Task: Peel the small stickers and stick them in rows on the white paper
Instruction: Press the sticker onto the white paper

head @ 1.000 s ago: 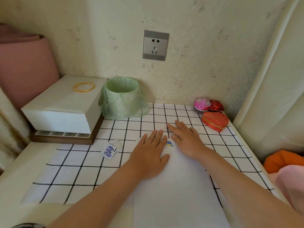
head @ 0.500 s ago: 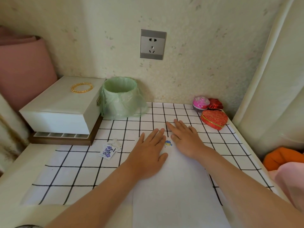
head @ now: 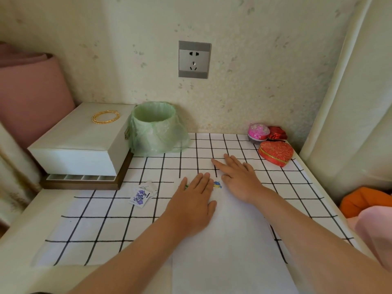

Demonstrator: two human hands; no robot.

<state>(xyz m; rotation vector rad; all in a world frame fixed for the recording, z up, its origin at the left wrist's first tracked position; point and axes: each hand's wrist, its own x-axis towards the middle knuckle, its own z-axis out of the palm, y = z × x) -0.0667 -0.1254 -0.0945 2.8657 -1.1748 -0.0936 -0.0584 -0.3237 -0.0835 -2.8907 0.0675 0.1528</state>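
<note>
A white paper [head: 231, 247] lies on the checked tablecloth [head: 101, 228], running from the table's middle to the near edge. My left hand [head: 194, 205] rests flat on its upper left part, fingers together. My right hand [head: 238, 179] lies flat at its top right, fingers spread over the cloth. Between the two hands a small blue and yellow sticker [head: 217, 184] sits on the paper. A trace of green shows by my left fingers [head: 186, 186]. A small pack of purple stickers [head: 141, 195] lies on the cloth to the left.
A white box [head: 80, 143] with a gold bangle [head: 105, 117] stands at the back left, beside a green-lined bin [head: 156, 128]. A red heart-shaped tin [head: 275, 153], a pink round box [head: 257, 132] and a red wrapped item [head: 276, 133] sit at the back right. A curtain hangs at the right.
Both hands have stayed flat on the paper; the left hand's fingers have closed together slightly. The view has shifted a little.
</note>
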